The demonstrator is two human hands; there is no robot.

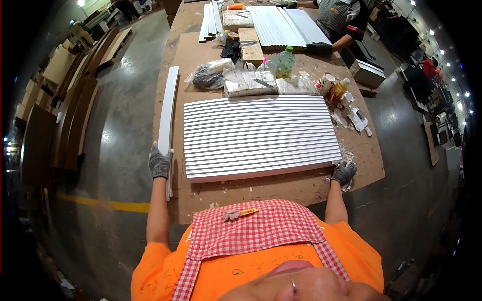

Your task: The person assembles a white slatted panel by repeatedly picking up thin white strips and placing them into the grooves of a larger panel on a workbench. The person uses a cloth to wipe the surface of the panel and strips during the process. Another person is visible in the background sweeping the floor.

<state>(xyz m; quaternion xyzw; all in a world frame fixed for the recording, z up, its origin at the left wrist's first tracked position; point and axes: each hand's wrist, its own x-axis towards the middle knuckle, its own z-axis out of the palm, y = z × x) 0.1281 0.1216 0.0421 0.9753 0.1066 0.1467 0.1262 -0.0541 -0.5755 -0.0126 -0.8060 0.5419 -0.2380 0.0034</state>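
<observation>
My left hand (pixel 160 165), in a grey glove, is closed around the near part of a long white strip (pixel 168 103) that lies lengthwise along the table's left side. More than one strip seems stacked there. A block of several white slats (pixel 261 135), laid side by side with dark gaps between them, sits in front of me. At its near right corner my right hand (pixel 344 173), also gloved, is closed on a crumpled whitish rag (pixel 348 157). The rag shows above and below the fingers, which are partly hidden.
Behind the slats are a paint-smeared block (pixel 249 83), a plastic bag (pixel 211 74), a green-capped bottle (pixel 285 63) and a bottle of amber liquid (pixel 338 90). Across the brown table (pixel 369 155), a person with dark gloves (pixel 319 48) handles more white slats (pixel 286 25). Long boards (pixel 75 110) stand at left.
</observation>
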